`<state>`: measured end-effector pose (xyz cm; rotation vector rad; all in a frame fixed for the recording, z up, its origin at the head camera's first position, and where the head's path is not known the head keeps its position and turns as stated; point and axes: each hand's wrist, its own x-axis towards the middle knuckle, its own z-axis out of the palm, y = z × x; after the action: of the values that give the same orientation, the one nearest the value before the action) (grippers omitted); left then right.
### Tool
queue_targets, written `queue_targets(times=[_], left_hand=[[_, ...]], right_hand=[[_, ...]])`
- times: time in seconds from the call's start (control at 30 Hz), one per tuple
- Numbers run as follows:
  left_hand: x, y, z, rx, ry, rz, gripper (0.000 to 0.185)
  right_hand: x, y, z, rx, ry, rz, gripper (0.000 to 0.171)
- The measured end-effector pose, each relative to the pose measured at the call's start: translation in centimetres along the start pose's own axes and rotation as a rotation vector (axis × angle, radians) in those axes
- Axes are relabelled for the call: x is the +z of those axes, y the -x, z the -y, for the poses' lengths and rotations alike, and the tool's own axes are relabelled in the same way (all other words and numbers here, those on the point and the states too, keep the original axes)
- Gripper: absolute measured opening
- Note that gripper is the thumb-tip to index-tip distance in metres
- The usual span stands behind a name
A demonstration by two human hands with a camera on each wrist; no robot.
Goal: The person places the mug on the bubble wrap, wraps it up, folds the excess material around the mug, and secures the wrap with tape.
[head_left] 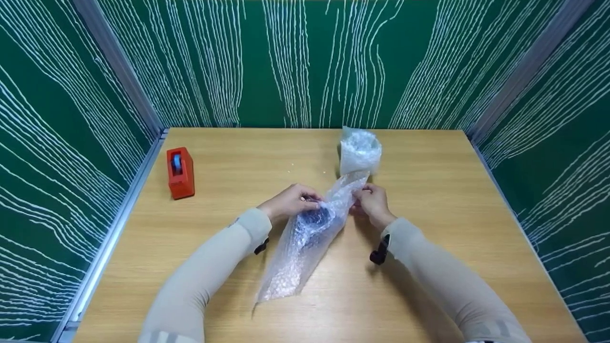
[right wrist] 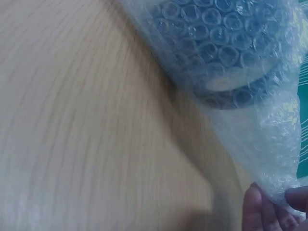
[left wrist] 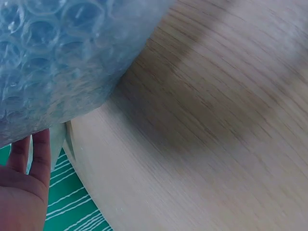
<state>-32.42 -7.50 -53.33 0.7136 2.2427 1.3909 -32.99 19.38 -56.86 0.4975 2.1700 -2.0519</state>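
Observation:
A sheet of bubble wrap [head_left: 291,267] lies slantwise at the middle of the table, folded over a dark, rounded object [head_left: 315,216]. Through the bubbles in the right wrist view, that object [right wrist: 226,53] looks dark blue with a pale band near its end; its kind is veiled by the wrap. My left hand [head_left: 296,199] pinches the wrap's left side beside the object. In the left wrist view the fingers [left wrist: 41,156] reach up to the wrap's edge. On the other side my right hand [head_left: 373,202] pinches the narrowed far end of the wrap between thumb and fingers.
Just beyond the wrap stands another rolled bundle of bubble wrap [head_left: 360,150]. A red tape dispenser [head_left: 181,178] with a blue roll sits at the far left of the wooden table [head_left: 228,157]. Green panels with white lines [head_left: 314,62] enclose the back and sides.

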Motion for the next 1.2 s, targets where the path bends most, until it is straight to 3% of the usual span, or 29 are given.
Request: queue_targets(times=[0.27,0.57,0.73,0.9,1.2], left_hand=[[0.1,-0.2,0.0,0.030,-0.023,0.009,0.020],[0.5,-0.2,0.2,0.035,-0.051,-0.033,0.019],[0.8,-0.1,0.2,0.039,-0.072,-0.055,0.018],[0.9,0.1,0.2,0.041,-0.109,-0.085,0.020],[1.3,0.0,0.4,0.114,-0.137,-0.168,0.022]], right_hand=[[0.3,0.9,0.3,-0.174,-0.065,0.028,0.013],[0.7,2.5,1.0,-0.218,-0.042,0.192,0.019],[1.0,3.3,1.2,-0.256,-0.081,0.234,0.013],[1.2,4.2,1.4,-0.308,-0.051,0.260,0.003],[1.7,4.9,1.2,-0.421,-0.054,0.326,0.010]])
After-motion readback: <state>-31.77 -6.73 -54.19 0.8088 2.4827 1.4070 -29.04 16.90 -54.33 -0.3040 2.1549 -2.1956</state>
